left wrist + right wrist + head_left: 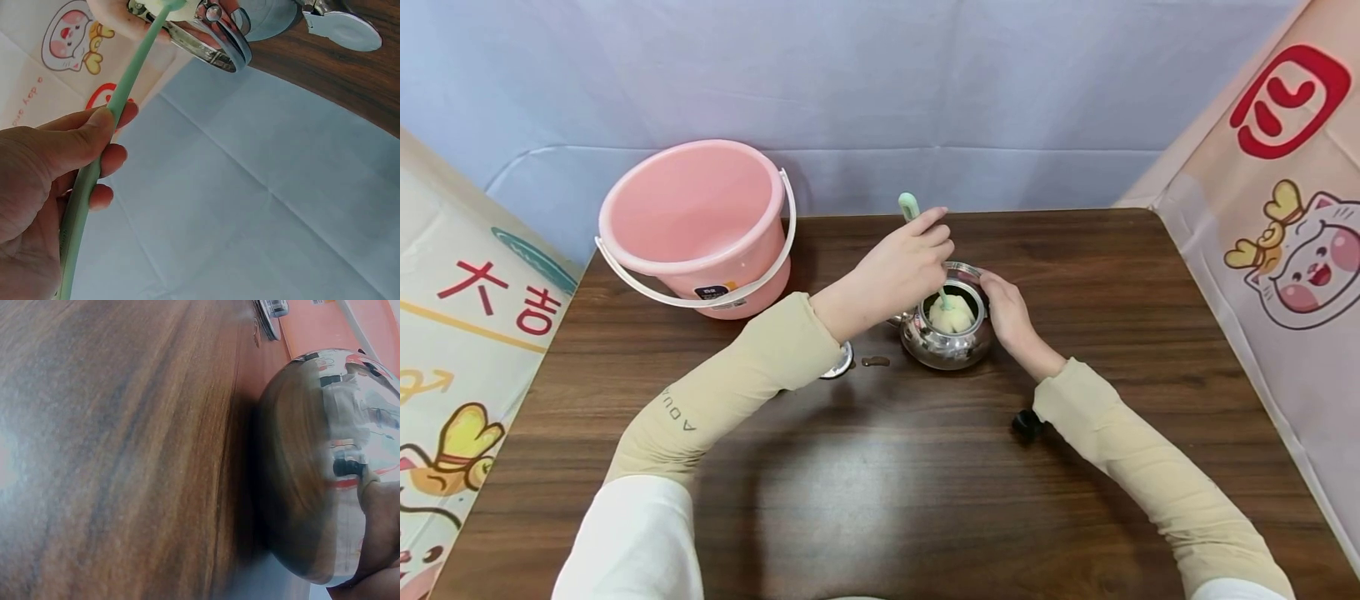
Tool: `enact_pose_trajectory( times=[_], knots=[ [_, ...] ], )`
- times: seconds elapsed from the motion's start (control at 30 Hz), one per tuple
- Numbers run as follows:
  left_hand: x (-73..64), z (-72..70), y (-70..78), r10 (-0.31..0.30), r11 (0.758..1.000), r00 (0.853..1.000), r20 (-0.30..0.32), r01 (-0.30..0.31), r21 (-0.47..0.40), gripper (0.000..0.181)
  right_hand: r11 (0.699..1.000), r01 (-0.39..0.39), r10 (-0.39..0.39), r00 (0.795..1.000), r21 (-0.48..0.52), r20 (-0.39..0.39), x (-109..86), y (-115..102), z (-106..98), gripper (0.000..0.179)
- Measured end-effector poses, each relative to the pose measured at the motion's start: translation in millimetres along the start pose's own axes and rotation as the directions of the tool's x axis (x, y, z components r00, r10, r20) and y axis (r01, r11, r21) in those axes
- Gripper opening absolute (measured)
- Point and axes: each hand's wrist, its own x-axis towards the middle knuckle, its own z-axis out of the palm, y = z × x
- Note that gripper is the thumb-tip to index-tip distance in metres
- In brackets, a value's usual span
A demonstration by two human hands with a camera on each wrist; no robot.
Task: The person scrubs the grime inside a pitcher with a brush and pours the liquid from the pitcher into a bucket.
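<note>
My left hand (904, 267) grips the long green handle (128, 84) of a sponge brush. Its pale yellow sponge head (952, 315) sits inside the mouth of a shiny steel teapot (946, 354). The pot stands upright on the table, its hoop handle (962, 268) leaning to the far side. My right hand (1011, 321) holds the pot's right side; in the right wrist view its fingers (382, 515) lie against the mirror-like wall. Partly under the left sleeve, a round steel lid (839, 363) rests on the wood.
A pink bucket (696, 200) with a white bail handle (658, 297) stands at the back left of the brown wooden table (850, 500). A small wet patch (876, 362) lies between lid and pot. A black object (1026, 425) is by the right cuff. Cloth screens surround the table.
</note>
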Motion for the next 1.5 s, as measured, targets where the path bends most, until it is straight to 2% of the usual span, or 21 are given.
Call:
enact_pose_trajectory(
  times=[0.3,0.43,0.63,0.8,1.07,1.2,1.33,1.5],
  knots=[
    [-2.0,9.3,-1.1,-0.034,0.998,0.998,-0.044,0.031,-0.047,0.021,0.999,0.022,-0.022,1.0,0.024,0.003,-0.2,0.4,0.6,0.044],
    [-4.4,13.9,-1.7,-0.05,0.996,0.998,-0.045,0.047,-0.07,0.018,0.999,0.031,-0.031,1.0,0.03,0.003,-0.1,0.3,0.9,0.044],
    [-7.3,18.2,-0.8,-0.086,0.99,0.995,-0.057,0.079,-0.116,0.015,1.0,0.018,-0.018,1.0,0.025,0.006,0.3,0.8,0.3,0.045],
    [-9.4,21.4,2.3,-0.114,0.987,0.992,-0.06,0.106,-0.123,0.017,1.0,0.003,-0.003,1.0,0.022,0.016,1.3,0.6,0.0,0.046],
    [-14.2,22.9,9.8,-0.164,0.985,0.986,-0.032,0.162,-0.066,0.017,0.997,-0.058,0.058,0.998,-0.05,0.009,1.3,0.7,-0.6,0.048],
    [-15.6,23.4,15.6,-0.184,0.983,0.981,-0.059,0.183,-0.01,0.02,0.998,-0.038,0.038,0.999,-0.053,0.004,1.2,0.4,-0.2,0.047],
    [-15.1,22.3,20.6,-0.191,0.98,0.977,-0.093,0.195,0.037,0.023,1.0,-0.008,0.008,1.0,-0.013,-0.002,1.6,0.8,-0.2,0.046],
    [-13.3,20.6,25.5,-0.191,0.977,0.976,-0.106,0.2,0.079,0.026,1.0,0.002,-0.002,1.0,-0.001,0.01,1.1,0.3,-0.6,0.047]
  ],
)
